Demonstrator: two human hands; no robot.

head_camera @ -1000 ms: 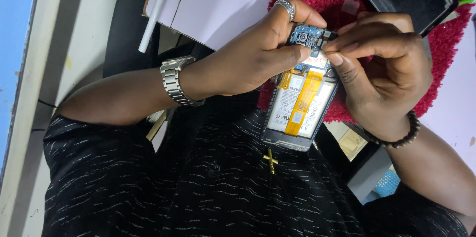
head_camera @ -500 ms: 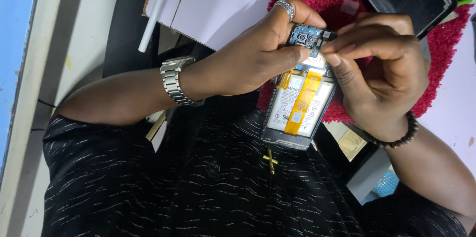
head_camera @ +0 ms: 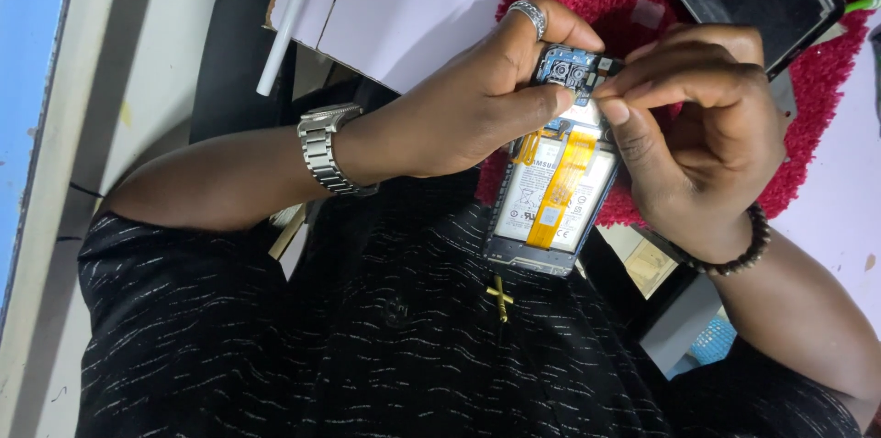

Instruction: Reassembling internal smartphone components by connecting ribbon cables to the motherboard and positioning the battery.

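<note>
Head view: both hands (head_camera: 477, 103) (head_camera: 707, 144) pinch opened phone (head_camera: 555, 190) top edge

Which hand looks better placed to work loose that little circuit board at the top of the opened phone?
Right, probably: the right hand has fingertips pinching the circuit board, while the left hand grips the opened phone, steadying it.

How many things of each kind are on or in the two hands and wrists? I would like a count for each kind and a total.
Opened phone, held by left hand and right hand: 1
Finger ring: 1
Metal wristwatch: 1
Bead bracelet: 1
Total: 4
</note>
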